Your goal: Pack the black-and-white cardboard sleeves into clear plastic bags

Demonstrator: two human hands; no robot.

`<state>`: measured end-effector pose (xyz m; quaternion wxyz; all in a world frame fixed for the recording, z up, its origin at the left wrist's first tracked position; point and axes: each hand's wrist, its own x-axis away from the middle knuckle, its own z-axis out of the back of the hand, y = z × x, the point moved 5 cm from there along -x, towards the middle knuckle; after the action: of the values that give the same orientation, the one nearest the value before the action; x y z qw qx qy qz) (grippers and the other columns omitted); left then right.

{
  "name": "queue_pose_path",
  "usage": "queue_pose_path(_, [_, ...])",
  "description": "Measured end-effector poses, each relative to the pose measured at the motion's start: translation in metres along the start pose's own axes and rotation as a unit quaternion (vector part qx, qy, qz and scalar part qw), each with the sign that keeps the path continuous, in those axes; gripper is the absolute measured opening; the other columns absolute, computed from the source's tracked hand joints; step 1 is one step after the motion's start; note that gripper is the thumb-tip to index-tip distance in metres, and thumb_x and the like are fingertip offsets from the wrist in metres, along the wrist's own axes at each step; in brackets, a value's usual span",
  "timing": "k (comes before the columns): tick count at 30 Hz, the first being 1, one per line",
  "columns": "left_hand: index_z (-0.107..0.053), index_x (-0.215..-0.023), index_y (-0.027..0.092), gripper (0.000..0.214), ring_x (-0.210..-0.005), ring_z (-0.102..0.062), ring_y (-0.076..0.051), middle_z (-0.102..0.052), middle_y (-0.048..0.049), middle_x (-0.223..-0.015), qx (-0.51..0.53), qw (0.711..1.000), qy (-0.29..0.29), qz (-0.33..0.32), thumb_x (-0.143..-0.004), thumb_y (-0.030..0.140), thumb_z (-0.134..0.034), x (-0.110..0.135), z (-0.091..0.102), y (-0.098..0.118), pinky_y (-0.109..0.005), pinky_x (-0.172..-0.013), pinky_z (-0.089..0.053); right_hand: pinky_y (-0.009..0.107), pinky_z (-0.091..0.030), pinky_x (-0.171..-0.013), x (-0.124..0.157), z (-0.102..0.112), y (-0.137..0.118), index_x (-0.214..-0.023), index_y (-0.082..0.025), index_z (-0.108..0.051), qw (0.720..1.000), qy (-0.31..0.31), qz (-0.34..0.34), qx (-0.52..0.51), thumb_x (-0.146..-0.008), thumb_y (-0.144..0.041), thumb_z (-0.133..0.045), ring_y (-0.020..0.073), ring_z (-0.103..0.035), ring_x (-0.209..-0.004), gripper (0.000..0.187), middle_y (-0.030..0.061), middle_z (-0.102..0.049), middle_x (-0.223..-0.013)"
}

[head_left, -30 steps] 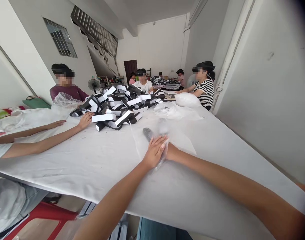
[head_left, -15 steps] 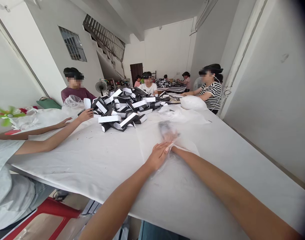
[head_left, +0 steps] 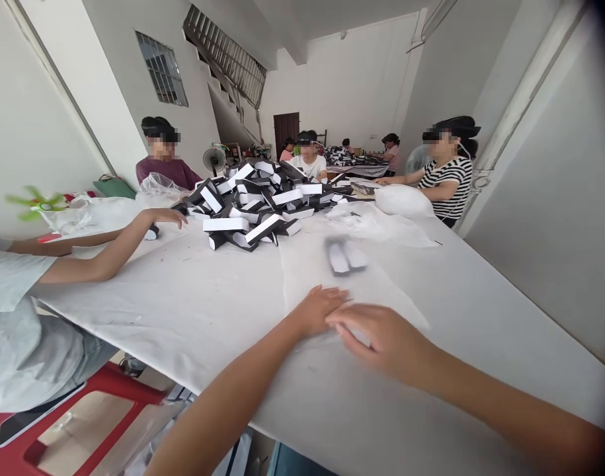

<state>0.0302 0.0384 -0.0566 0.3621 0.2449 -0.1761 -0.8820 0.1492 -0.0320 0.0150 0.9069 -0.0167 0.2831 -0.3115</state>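
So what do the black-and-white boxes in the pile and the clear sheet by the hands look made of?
Black-and-white rectangular boxes: likely matte cardboard, going by the crisp flat faces, sharp edges and lack of glare. Clear thin sheet: probably plastic film, slightly hazy; the white table cover shows through it and its edges wrinkle.

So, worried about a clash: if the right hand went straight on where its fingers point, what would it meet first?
Likely the left hand: the right hand points leftward at it, close by over the white table. Blur hides whether they touch.
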Motion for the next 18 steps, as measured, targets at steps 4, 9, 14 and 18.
queue_pose_path(4, [-0.069, -0.104, 0.020, 0.034, -0.100, -0.064, -0.025, -0.071, -0.0051, -0.106, 0.041, 0.999, 0.004, 0.001, -0.093, 0.025, -0.038, 0.002, 0.005, 0.007, -0.036, -0.094, -0.047, 0.046, -0.038, -0.109, -0.017, -0.014, 0.019, -0.128, -0.021, -0.058, 0.997, 0.041, 0.062, 0.001, -0.094, -0.019, -0.037, 0.0220, -0.054, -0.123, 0.039, 0.0063, -0.063, -0.128])
queue_pose_path(9, [-0.071, -0.090, 0.021, 0.030, -0.094, -0.066, -0.020, -0.073, -0.0009, -0.097, 0.067, 0.992, 0.076, 0.080, -0.084, 0.016, -0.042, 0.001, 0.037, -0.019, -0.030, -0.088, -0.049, 0.050, -0.025, -0.118, -0.007, -0.082, 0.087, -0.148, -0.015, -0.037, 0.987, -0.125, -0.102, -0.001, -0.100, -0.036, -0.029, 0.0243, -0.029, -0.143, 0.053, 0.0095, -0.034, -0.154])
queue_pose_path(14, [-0.063, -0.112, 0.021, 0.038, -0.114, -0.058, -0.019, -0.063, -0.0046, -0.122, -0.009, 0.923, 0.277, 0.267, -0.083, 0.008, -0.041, -0.001, 0.080, -0.093, -0.030, -0.096, -0.047, 0.045, -0.018, -0.120, 0.001, -0.091, 0.092, -0.148, -0.017, -0.040, 0.979, -0.157, -0.126, 0.004, -0.100, -0.039, -0.028, 0.0241, -0.023, -0.146, 0.054, 0.0074, -0.026, -0.158])
queue_pose_path(18, [-0.045, -0.134, 0.013, 0.051, -0.121, -0.053, -0.026, -0.047, -0.0173, -0.139, -0.038, 0.882, 0.306, 0.357, -0.084, 0.010, -0.048, -0.007, 0.097, -0.150, -0.040, -0.099, -0.045, 0.044, -0.020, -0.120, -0.002, -0.085, 0.086, -0.146, -0.016, -0.042, 0.979, -0.151, -0.134, -0.001, -0.099, -0.037, -0.030, 0.0234, -0.025, -0.145, 0.053, 0.0076, -0.029, -0.157])
